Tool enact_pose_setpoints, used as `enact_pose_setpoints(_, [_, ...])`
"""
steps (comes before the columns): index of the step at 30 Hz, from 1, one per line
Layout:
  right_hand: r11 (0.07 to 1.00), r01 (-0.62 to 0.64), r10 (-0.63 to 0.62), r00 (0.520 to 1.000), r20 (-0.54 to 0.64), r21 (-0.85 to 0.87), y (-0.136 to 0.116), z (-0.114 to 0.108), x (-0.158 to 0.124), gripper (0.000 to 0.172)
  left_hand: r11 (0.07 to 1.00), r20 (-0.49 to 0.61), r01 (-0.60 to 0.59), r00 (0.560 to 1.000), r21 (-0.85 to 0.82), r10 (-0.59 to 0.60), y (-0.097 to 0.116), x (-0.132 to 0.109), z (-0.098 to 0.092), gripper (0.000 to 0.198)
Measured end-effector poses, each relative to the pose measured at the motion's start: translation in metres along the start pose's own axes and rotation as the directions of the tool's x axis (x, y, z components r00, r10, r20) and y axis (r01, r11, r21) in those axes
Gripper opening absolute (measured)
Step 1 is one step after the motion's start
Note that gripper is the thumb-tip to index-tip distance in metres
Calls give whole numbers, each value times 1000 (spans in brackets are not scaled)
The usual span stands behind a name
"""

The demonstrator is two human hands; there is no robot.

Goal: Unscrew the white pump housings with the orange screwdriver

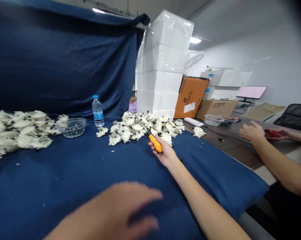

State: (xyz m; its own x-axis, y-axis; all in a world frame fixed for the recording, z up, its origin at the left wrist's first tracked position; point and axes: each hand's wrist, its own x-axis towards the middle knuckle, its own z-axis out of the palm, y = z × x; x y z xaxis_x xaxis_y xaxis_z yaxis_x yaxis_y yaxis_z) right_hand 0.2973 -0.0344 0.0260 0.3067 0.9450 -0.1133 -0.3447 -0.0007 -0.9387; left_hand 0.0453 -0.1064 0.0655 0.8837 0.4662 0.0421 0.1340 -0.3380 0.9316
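Note:
My right hand (pixel 165 151) is closed around the orange handle of a screwdriver (pixel 155 143), whose thin metal shaft points up and away over a pile of cream-coloured plastic parts (pixel 125 131) with black pieces on them. In the foreground my left hand (pixel 115 208), smeared by motion, is raised over the blue cloth (pixel 90 166). Its thumb and fingers are apart and nothing shows between them. A larger heap of the same cream parts (pixel 22 128) lies on the left.
A clear plastic bowl (pixel 74 128) with small bits and a water bottle (pixel 97 111) stand between the heaps. Stacked white boxes (pixel 162 63) and an orange carton (pixel 191 96) rise behind. On the right, a co-worker's hands (pixel 252 131) hold a red-handled tool (pixel 272 133) beside a dark table.

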Motion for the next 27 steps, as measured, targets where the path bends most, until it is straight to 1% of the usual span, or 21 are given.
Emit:
enact_pose_setpoints(1, [1000,-2,2,1000,9,4,-1,1,-1,30,986,-176,-28,983,165,57,-7,10,-26,35])
enact_pose_setpoints(2, [1000,-3,3,1000,19,4,-1,2,-3,29,953,-358,-18,924,301,131,-16,23,-51,34])
enact_pose_setpoints(3, [1000,-5,5,1000,28,-1,-1,3,-5,28,914,-476,35,861,403,177,-27,36,-75,35])
enact_pose_setpoints(4, [1000,-5,6,999,36,-9,-1,5,-6,27,873,-546,102,813,477,203,-39,50,-97,36])
enact_pose_setpoints(6, [999,-7,9,999,45,-31,-1,7,-9,25,851,-580,145,787,505,210,-63,74,-132,42])
enact_pose_setpoints(7, [999,-6,8,999,48,-42,-1,7,-10,24,844,-590,157,779,513,214,-73,84,-144,45])
enact_pose_setpoints(9, [998,-6,10,998,54,-60,-2,9,-12,23,835,-596,177,776,521,207,-91,99,-158,49])
enact_pose_setpoints(11, [998,-6,10,998,55,-68,-2,10,-13,25,832,-577,185,795,523,185,-103,109,-165,46])
enact_pose_setpoints(13, [998,1,3,999,50,-64,-3,12,-14,28,824,-561,200,812,530,164,-110,114,-166,38])
enact_pose_setpoints(16, [999,26,-25,999,39,-42,-5,13,-16,29,800,-561,231,813,554,154,-111,114,-165,29])
enact_pose_setpoints(18, [999,41,-40,999,36,-28,-6,14,-17,28,782,-557,238,814,576,163,-106,106,-161,26])
enact_pose_setpoints(21, [999,41,-40,998,38,-25,-6,15,-17,25,757,-530,233,830,610,172,-97,82,-150,27])
enact_pose_setpoints(24, [999,26,-24,999,38,-44,-7,16,-17,24,726,-501,244,851,644,159,-89,45,-139,33])
enact_pose_setpoints(27, [997,13,-9,999,45,-74,-6,17,-17,24,685,-480,260,864,681,150,-81,6,-135,37])
